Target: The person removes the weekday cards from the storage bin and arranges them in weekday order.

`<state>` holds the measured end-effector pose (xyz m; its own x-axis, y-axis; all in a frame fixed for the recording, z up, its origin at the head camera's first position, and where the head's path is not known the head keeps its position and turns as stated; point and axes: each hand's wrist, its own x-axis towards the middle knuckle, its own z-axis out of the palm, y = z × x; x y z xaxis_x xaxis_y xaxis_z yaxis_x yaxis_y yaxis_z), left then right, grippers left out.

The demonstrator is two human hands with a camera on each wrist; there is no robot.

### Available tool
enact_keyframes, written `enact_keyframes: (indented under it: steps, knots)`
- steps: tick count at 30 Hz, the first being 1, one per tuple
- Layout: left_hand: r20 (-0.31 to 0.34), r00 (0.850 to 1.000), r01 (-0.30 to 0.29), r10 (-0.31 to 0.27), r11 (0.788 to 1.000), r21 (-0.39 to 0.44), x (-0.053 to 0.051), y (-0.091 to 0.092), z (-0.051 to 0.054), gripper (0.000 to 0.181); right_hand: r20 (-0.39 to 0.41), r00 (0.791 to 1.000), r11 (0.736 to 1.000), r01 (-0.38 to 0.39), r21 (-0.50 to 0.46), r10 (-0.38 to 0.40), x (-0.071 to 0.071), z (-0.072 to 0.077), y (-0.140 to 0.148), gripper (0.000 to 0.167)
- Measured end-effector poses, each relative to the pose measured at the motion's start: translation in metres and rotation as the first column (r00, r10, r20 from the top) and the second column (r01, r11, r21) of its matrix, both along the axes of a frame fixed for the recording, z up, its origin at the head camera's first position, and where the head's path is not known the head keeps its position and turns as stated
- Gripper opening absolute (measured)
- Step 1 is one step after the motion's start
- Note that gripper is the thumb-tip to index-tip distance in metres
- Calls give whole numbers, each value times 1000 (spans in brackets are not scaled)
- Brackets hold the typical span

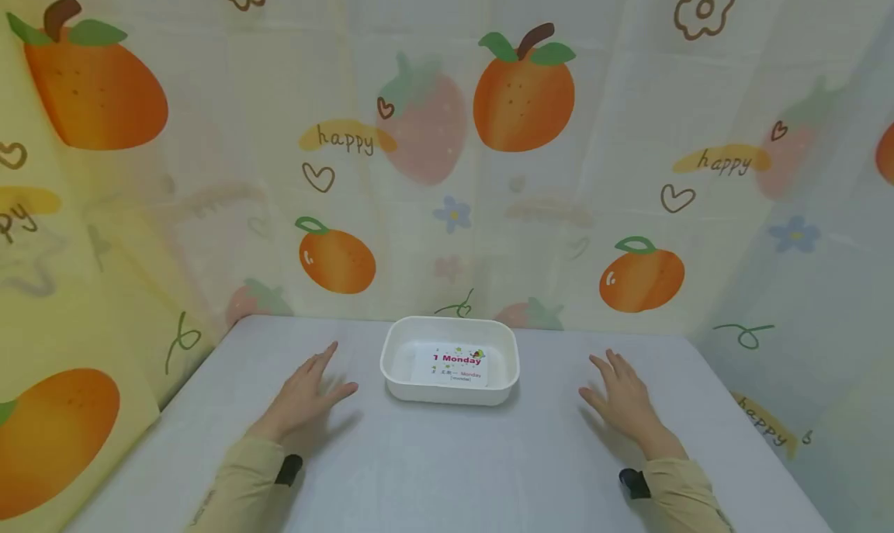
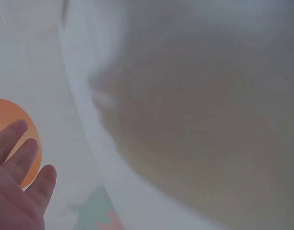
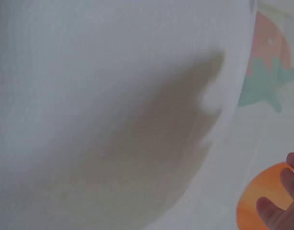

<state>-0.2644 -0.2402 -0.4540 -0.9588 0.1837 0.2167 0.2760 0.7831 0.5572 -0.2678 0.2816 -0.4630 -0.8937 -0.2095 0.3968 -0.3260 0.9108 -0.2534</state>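
Observation:
A white rectangular tray with rounded corners stands at the middle of the table, toward its back edge. Inside it lies a card printed with "1 Monday" and smaller text. To the left of the tray, my left hand hovers over the table with fingers extended and thumb spread, holding nothing. My right hand is likewise held out to the tray's right, farther off, its fingers spread apart. Neither hand touches the tray. Both wrist views show only some fingers and the hands' shadows on the white surface.
A white cloth covers the table. Behind it hangs a pale curtain printed with oranges, strawberries and "happy", which also runs along both sides. Each wrist carries a black strap over a beige sleeve.

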Motion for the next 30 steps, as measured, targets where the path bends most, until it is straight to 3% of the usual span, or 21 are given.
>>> enact_keyframes:
  steps: [5,11,16,23,30]
  knots:
    - [130,991,-16,-17,968,249,-2,20,-6,89,24,999,999,-30,-41,31,-3,2,-14,58]
    - [186,982,-37,-34,929,368,-5,41,-11,84,80,995,990,-47,-131,58,-10,6,-35,62]
    - [228,972,-43,-65,898,438,-8,60,-14,84,122,990,976,-41,-212,68,-18,12,-52,68]
    - [230,972,-71,-41,886,458,-15,82,-21,87,172,979,955,-55,-292,108,-29,21,-76,72]
    - [208,976,-57,-71,831,553,-18,91,-29,89,196,976,934,-19,-357,95,-37,25,-94,76]
